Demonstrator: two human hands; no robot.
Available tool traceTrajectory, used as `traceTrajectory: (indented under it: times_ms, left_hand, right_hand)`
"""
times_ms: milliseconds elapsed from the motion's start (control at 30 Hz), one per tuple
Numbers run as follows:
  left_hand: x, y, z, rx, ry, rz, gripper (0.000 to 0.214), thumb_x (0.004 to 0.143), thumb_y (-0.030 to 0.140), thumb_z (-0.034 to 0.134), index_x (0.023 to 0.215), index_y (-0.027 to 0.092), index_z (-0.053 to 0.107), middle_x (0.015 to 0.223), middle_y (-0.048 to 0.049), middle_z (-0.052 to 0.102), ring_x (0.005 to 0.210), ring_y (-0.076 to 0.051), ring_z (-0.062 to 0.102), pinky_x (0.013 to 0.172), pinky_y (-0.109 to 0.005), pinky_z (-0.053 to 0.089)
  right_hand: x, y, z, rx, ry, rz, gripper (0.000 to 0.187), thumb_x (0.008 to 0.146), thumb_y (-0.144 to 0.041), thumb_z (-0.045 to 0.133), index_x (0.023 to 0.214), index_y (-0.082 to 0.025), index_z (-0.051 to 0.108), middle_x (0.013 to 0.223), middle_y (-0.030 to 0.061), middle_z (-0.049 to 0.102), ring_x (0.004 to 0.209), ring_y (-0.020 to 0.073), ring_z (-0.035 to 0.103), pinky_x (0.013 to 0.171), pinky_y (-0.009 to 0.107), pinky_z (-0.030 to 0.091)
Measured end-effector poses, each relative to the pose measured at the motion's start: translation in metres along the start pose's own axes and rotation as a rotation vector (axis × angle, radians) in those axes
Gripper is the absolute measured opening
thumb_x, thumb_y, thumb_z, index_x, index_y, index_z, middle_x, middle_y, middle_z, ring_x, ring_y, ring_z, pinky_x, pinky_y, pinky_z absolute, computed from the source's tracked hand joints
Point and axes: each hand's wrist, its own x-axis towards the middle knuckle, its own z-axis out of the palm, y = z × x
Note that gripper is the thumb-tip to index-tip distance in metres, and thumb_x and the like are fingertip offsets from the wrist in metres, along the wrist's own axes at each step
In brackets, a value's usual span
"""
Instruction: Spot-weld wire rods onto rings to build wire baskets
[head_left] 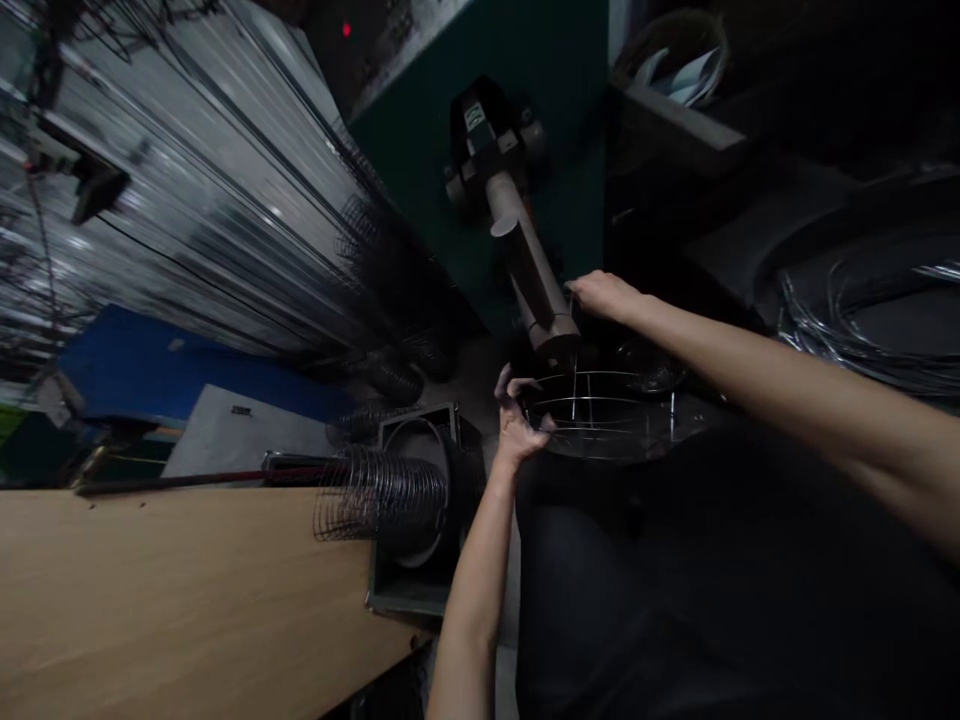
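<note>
A round wire cage of thin metal rings and uprights sits under the tip of a brown machine arm. My left hand grips the cage's left rim with curled fingers. My right hand reaches past the arm's lower end, fingers pinched on a thin upright wire beside the arm's tip. The arm slants down from a dark clamp head on a green machine body.
A stack of wire rings lies on its side at the end of a wooden board. Long bundles of shiny metal rods fill the left. Coiled wire lies at right. My dark lap fills the lower right.
</note>
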Motion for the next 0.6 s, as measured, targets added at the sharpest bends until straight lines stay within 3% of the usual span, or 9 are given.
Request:
traceTrajectory:
  times_ms: [167,400,600]
  left_hand:
    - [0.005,0.007,-0.003,-0.005,0.003,0.124,0.083,0.063,0.019,0.059,0.135,0.021,0.018,0.098,-0.0043,0.054,0.092,-0.021,0.056,0.090,-0.041,0.046]
    - [0.006,0.002,-0.004,0.018,-0.028,0.149,0.087,0.063,0.022,0.061,0.138,0.019,0.016,0.100,-0.0058,0.056,0.092,-0.022,0.058,0.091,-0.042,0.047]
    - [0.008,0.004,-0.011,0.023,-0.049,0.148,0.080,0.068,0.022,0.059,0.139,0.023,0.021,0.100,-0.0064,0.055,0.088,-0.021,0.058,0.075,-0.038,0.051]
  right_hand:
    - [0.000,-0.006,-0.011,-0.003,-0.031,-0.021,0.034,0.092,-0.008,0.042,0.122,-0.008,0.060,0.113,0.0223,0.061,0.100,0.0275,0.060,0.075,0.030,0.041]
    - [0.005,-0.007,-0.012,-0.007,-0.066,-0.022,0.030,0.094,-0.010,0.044,0.117,-0.005,0.063,0.112,0.0239,0.061,0.097,0.0261,0.061,0.074,0.030,0.040]
    - [0.015,-0.008,-0.009,0.003,-0.065,-0.032,0.032,0.093,-0.012,0.046,0.118,-0.015,0.065,0.116,0.0159,0.063,0.104,0.0242,0.060,0.081,0.028,0.043]
